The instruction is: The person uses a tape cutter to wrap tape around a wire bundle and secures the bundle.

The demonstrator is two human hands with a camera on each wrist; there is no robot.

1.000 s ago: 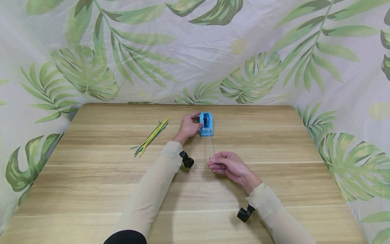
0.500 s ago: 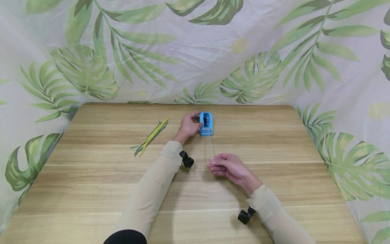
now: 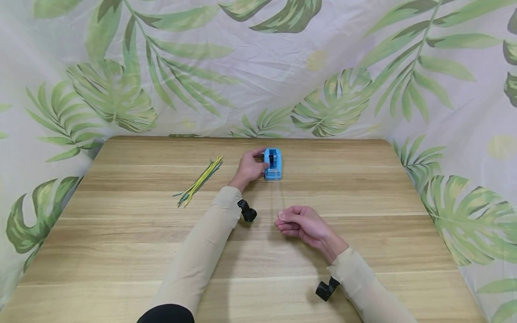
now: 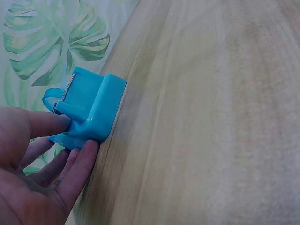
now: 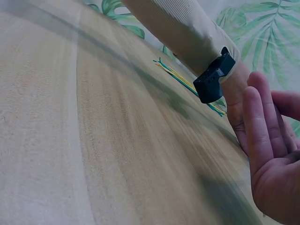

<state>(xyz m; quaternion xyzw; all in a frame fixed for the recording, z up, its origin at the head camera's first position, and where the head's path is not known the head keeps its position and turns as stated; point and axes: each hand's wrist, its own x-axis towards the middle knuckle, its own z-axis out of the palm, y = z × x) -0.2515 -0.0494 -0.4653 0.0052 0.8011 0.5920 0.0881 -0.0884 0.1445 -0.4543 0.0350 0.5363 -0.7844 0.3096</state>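
A blue tape dispenser (image 3: 273,165) stands near the far edge of the table, its toothed cutter showing in the left wrist view. My left hand (image 3: 251,167) grips its left side, thumb and fingers around the blue body (image 4: 101,108). From the front of the dispenser a strip of clear tape (image 3: 278,195) stretches toward me, faint against the wood. Its near end is pinched between thumb and index finger of my right hand (image 3: 304,224), held above the table. In the right wrist view this hand (image 5: 276,150) hides the pinched tape end.
To the left of the left hand lies a bundle of yellow and green twist-tie-like strips (image 3: 200,180) on the wooden table (image 3: 141,251). Behind the table hangs a leaf-patterned cloth (image 3: 258,67). Black wrist cameras (image 3: 247,211) sit on both sleeves.
My right hand has drawn slightly toward me, lengthening the tape a little. The left hand and dispenser have stayed almost in place.
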